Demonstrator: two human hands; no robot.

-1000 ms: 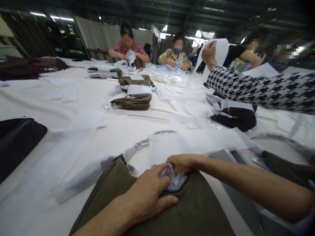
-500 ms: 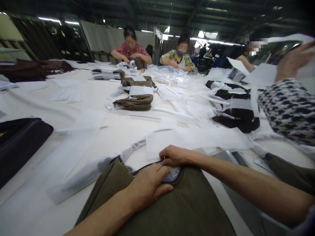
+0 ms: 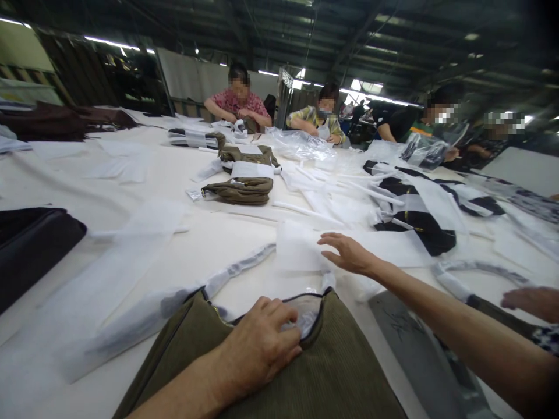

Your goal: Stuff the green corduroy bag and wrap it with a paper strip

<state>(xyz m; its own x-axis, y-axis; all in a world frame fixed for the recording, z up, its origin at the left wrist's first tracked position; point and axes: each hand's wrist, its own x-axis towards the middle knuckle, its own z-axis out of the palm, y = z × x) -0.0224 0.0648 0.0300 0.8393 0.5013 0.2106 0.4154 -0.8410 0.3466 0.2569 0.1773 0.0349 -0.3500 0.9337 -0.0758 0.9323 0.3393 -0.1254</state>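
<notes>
Left hand point(image 3: 259, 343) clamps olive bag point(image 3: 340, 364); right hand point(image 3: 347, 254) spread; scrawl point(image 3: 396, 320) on grey panel point(image 3: 413, 361) illegible.

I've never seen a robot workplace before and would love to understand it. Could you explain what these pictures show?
There is no machine here: these are a person's two bare hands. Every picture comes from one camera worn on that person's head, looking forward and down.

The left hand lies on an olive bag, fingers curled at the edge of its opening, seemingly holding it. Crumpled clear plastic shows inside. The right hand is open and holds nothing visible, near a white sheet; whether it touches the sheet is unclear.

Across the pale table lie smaller olive bags and black bags. A co-worker's hand shows at the picture's right edge.
</notes>
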